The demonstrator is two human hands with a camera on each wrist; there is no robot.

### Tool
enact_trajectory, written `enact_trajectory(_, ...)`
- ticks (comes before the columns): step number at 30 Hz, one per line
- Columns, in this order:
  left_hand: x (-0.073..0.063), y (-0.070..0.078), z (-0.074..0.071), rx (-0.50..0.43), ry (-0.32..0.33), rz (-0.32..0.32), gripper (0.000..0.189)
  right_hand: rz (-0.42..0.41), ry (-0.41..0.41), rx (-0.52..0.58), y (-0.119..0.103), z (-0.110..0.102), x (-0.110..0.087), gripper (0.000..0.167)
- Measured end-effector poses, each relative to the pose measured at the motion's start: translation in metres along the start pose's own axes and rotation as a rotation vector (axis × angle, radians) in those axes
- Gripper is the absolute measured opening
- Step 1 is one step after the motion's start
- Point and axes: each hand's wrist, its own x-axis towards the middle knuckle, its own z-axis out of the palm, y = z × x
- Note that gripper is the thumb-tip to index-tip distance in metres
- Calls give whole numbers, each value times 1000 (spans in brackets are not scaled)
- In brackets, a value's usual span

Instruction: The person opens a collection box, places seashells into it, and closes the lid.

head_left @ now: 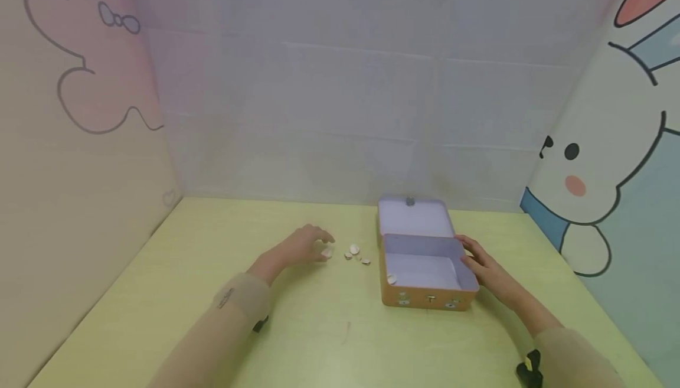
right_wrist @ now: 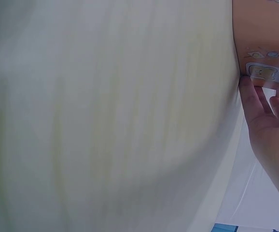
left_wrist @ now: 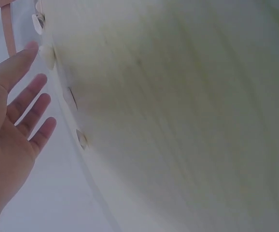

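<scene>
My left hand (head_left: 305, 245) is low over the table, its fingers and thumb spread apart around a small white seashell (head_left: 327, 252). In the left wrist view, the thumb tip of the left hand (left_wrist: 11, 106) is right at a pale shell (left_wrist: 48, 57), with the other fingers loosely extended. Several more shells (head_left: 354, 249) lie just to the right. An orange tin case (head_left: 419, 298) with a lilac inside stands with its lid (head_left: 415, 218) raised. One shell (head_left: 392, 279) is in its front left corner. My right hand (head_left: 489, 267) rests its fairly straight fingers against the case's right side.
The pale yellow table (head_left: 319, 329) runs back to a draped white wall (head_left: 308, 93). Cartoon-printed panels stand on both sides, with a white rabbit (head_left: 595, 181) on the right one. Black straps (head_left: 530, 367) show at the sleeves.
</scene>
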Motion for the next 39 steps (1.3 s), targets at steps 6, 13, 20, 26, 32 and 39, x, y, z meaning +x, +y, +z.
enact_trajectory(6, 3, -1, 1, 8, -42, -22, 39, 7, -1, 4, 1, -1, 1, 54)
enact_trajectory(13, 2, 1, 1, -17, -59, -21, 31, 16, -2, 9, 3, -1, 1, 55)
enact_trajectory(20, 3, 0, 8, -9, -49, -29, 23, 10, -4, 5, 3, -1, -2, 55)
enact_trajectory(26, 2, 1, 10, -7, -31, -40, 24, 11, -7, 6, 3, -1, -3, 54)
enact_trajectory(32, 0, 5, 6, -19, -2, -69, 26, 7, -8, -4, 4, 0, -3, 53)
enact_trajectory(39, 1, 10, 1, -35, 37, -114, 29, -3, -4, -2, 5, 0, -3, 53)
